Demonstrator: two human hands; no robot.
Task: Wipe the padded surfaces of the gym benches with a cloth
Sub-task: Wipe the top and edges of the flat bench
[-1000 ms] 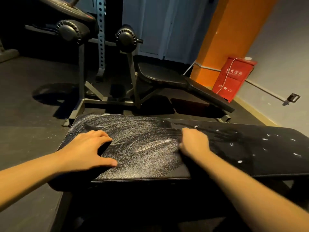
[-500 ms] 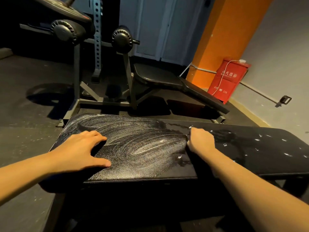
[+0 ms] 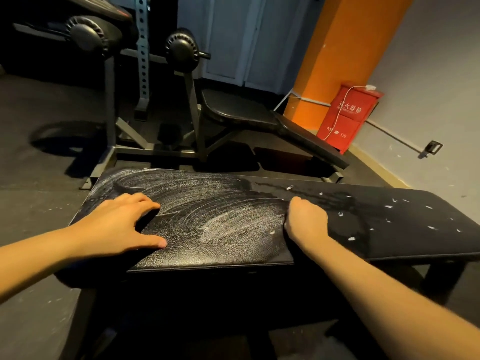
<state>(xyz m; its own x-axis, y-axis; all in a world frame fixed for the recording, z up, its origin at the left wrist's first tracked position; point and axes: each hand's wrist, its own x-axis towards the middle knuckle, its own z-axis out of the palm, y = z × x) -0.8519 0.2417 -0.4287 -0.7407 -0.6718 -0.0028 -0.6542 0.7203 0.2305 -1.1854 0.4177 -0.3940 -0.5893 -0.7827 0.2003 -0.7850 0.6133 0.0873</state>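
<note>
Plainly the left hand [image 3: 114, 224] lies open, fingers spread and thumb out, flat on the near-left part of the bench pad [image 3: 220, 229]. The right hand [image 3: 306, 222] is curled into a loose fist with its knuckles up, resting on the pad where the white-smeared stretch meets the darker section [image 3: 405, 237] to the right. I cannot tell whether a cloth is bunched under that fist, since no cloth shows anywhere in view.

The pad runs across the lower middle of the view, directly in front of the person. It looks like grained vinyl over firm foam on a heavy frame, so it should stay put under pressure and give only slightly. The grain probably traps the chalky residue, so firm, overlapping strokes would suit it. The darker section looks damp and may be slick under a palm. A cloth would be light and limp, and is best wadded into the palm, with the free hand braced flat as the left one is now.

White flecks [image 3: 351, 239] dot the dark section. Beyond stand a second bench [image 3: 246, 110] with roller pads [image 3: 181, 48], a red fire-extinguisher box [image 3: 345, 118] and an orange pillar [image 3: 345, 48].

The near bench's legs are lost in shadow, and both forearms are cut off at the edges of the view. Whether the line under the right hand is a seam between two pads is unclear.
</note>
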